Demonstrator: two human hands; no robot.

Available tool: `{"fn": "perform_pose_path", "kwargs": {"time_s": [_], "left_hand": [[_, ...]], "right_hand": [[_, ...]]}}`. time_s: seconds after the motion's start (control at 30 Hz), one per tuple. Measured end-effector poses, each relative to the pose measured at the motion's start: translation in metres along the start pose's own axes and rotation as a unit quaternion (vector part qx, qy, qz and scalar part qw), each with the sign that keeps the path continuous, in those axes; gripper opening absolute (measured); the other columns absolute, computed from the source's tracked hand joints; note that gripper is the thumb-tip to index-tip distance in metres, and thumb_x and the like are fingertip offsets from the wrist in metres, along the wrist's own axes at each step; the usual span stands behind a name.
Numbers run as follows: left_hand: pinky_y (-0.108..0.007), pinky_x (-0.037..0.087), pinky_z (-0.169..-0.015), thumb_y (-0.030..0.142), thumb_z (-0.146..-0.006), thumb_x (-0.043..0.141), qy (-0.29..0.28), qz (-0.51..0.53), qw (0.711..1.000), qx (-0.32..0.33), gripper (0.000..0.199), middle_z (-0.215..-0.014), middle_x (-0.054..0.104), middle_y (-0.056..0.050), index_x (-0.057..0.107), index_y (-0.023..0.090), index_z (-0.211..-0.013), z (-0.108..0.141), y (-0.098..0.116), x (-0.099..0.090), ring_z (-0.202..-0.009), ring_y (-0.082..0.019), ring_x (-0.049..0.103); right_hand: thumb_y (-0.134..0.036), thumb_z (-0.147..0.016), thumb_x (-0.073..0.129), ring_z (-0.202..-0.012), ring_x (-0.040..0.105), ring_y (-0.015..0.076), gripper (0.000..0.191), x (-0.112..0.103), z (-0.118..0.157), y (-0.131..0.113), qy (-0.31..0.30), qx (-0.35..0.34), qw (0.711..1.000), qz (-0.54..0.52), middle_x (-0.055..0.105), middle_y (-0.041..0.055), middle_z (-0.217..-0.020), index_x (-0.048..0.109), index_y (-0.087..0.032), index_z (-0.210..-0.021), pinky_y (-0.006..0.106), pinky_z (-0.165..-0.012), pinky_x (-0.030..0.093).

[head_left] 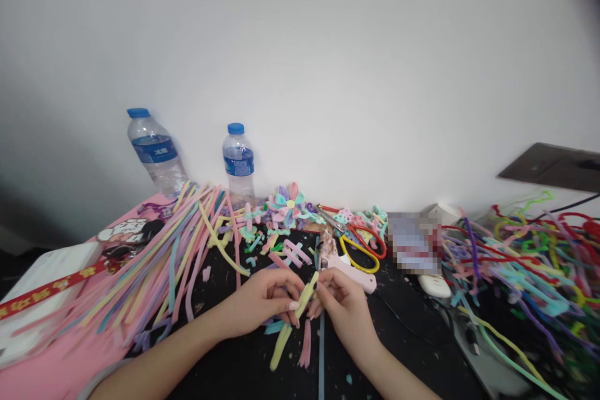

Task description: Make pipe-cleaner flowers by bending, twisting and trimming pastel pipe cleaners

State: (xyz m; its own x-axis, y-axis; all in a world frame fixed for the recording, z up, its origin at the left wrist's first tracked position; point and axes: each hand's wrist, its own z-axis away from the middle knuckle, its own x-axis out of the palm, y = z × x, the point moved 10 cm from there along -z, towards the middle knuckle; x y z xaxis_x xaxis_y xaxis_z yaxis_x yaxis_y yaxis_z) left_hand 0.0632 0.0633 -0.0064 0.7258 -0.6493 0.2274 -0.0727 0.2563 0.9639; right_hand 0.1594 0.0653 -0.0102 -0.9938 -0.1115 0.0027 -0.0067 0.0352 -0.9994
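Between my two hands is a short yellow pipe cleaner piece (306, 297), slanted up to the right. My left hand (274, 297) pinches its lower end with thumb and fingertips. At the upper end, the fingers of my right hand (341, 300) are closed on the same piece. Just below lie another yellow pipe cleaner piece (280, 348) and a pink one (305, 344) on the black table (253, 365). A long pale blue strip (321, 356) runs toward me under my hands. Behind them rest yellow- and red-handled scissors (360, 253) and a pale pink hot glue gun (349, 272).
Long pastel pipe cleaners (154, 262) spread over the left side. A pastel flower (288, 203) sits among cut pieces at the back. Two water bottles (239, 165) stand by the wall. Tangled coloured pipe cleaners (529, 262) and a white mouse-shaped object (434, 286) are at right.
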Motion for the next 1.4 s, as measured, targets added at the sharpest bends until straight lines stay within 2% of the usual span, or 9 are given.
{"fn": "perform_pose_path", "kwargs": {"time_s": [0.23,0.4,0.8,0.97,1.07,1.4], "left_hand": [[-0.028,0.050,-0.064,0.019,-0.075,0.062,-0.017,0.012,1.000,-0.002,0.013,-0.071,0.063,-0.002,0.059,0.014,-0.086,0.000,-0.005,0.000,-0.062,-0.014,0.062],[-0.031,0.050,-0.066,0.021,-0.074,0.063,-0.019,0.020,1.000,-0.005,0.015,-0.073,0.063,-0.002,0.058,0.015,-0.086,0.000,-0.006,0.000,-0.064,-0.015,0.062],[-0.029,0.050,-0.064,0.025,-0.072,0.065,0.023,0.021,0.999,-0.009,0.020,-0.075,0.061,0.000,0.051,0.016,-0.083,0.001,-0.007,-0.011,-0.071,-0.017,0.064],[-0.023,0.046,-0.058,0.026,-0.072,0.066,0.034,-0.004,0.999,0.015,0.020,-0.070,0.058,0.001,0.051,0.016,-0.080,0.000,-0.001,-0.013,-0.063,-0.012,0.059],[-0.023,0.046,-0.057,0.025,-0.072,0.066,0.036,0.010,0.999,0.015,0.020,-0.070,0.057,0.002,0.050,0.016,-0.081,0.000,0.001,-0.014,-0.064,-0.013,0.058],[-0.024,0.046,-0.066,0.024,-0.075,0.064,0.060,0.038,0.997,0.010,0.019,-0.077,0.058,0.000,0.051,0.016,-0.088,0.001,-0.001,-0.023,-0.070,-0.012,0.058]], "right_hand": [[-0.044,-0.070,0.066,-0.041,0.059,0.0136,0.028,0.004,-0.003,0.002,-0.010,0.034,0.996,-0.077,0.057,-0.0047,-0.053,0.054,-0.020,-0.074,0.026,-0.044,0.051],[-0.044,-0.068,0.068,-0.040,0.059,0.0136,0.030,0.004,-0.004,0.005,-0.008,0.051,0.995,-0.088,0.057,-0.0049,-0.052,0.052,-0.019,-0.073,0.025,-0.043,0.050],[-0.027,-0.080,0.057,-0.049,0.061,0.0144,0.009,0.015,0.004,-0.004,-0.064,-0.020,0.996,0.059,0.064,-0.0004,-0.059,0.061,-0.019,-0.078,0.024,-0.048,0.049],[-0.018,-0.082,0.052,-0.047,0.057,0.0120,0.014,0.018,0.005,-0.015,-0.081,-0.061,0.986,0.133,0.063,0.0000,-0.062,0.065,-0.020,-0.077,0.022,-0.047,0.045],[-0.014,-0.081,0.051,-0.048,0.055,0.0119,0.018,0.017,0.006,-0.022,-0.075,-0.093,0.977,0.179,0.062,0.0007,-0.066,0.068,-0.021,-0.078,0.022,-0.046,0.042],[-0.010,-0.081,0.050,-0.064,0.056,0.0170,0.024,0.023,0.010,-0.038,-0.086,-0.150,0.952,0.253,0.063,0.0029,-0.070,0.070,-0.023,-0.084,0.027,-0.059,0.042]]}}
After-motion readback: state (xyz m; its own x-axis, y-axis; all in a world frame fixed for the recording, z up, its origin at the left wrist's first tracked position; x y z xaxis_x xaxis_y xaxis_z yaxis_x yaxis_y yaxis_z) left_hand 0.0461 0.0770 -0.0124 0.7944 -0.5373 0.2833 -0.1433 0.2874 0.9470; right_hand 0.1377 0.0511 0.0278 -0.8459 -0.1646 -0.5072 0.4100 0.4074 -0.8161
